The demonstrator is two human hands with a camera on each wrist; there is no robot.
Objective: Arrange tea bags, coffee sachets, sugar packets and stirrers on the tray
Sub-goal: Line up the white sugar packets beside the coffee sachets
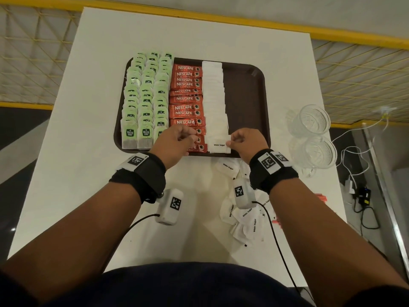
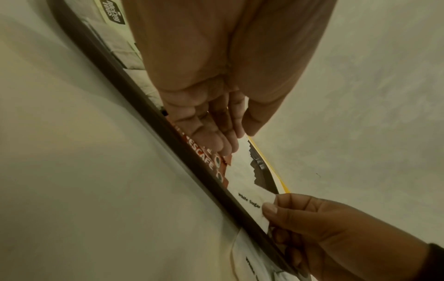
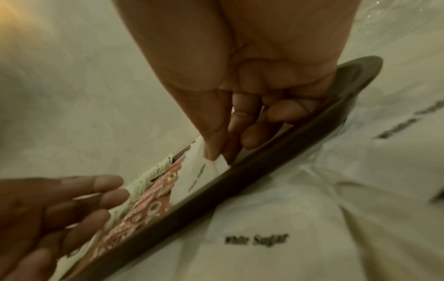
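Note:
A brown tray (image 1: 259, 85) holds three columns of green tea bags (image 1: 143, 96), one column of red coffee sachets (image 1: 186, 94) and one column of white sugar packets (image 1: 214, 100). My right hand (image 1: 231, 142) pinches the right edge of the nearest sugar packet (image 1: 219, 146) at the tray's near rim; the left wrist view shows thumb and forefinger on that sugar packet (image 2: 252, 199). My left hand (image 1: 190, 137) rests its fingertips (image 2: 223, 148) on the nearest coffee sachets (image 2: 206, 159), thumb apart. Thin red stirrers (image 1: 321, 197) lie on the table by my right forearm.
Loose sugar packets (image 1: 245, 220) are heaped on the white table under my right wrist, close to the tray's rim (image 3: 264, 161). Two glass cups (image 1: 312, 120) stand right of the tray. Cables hang past the table's right edge. The tray's right strip is bare.

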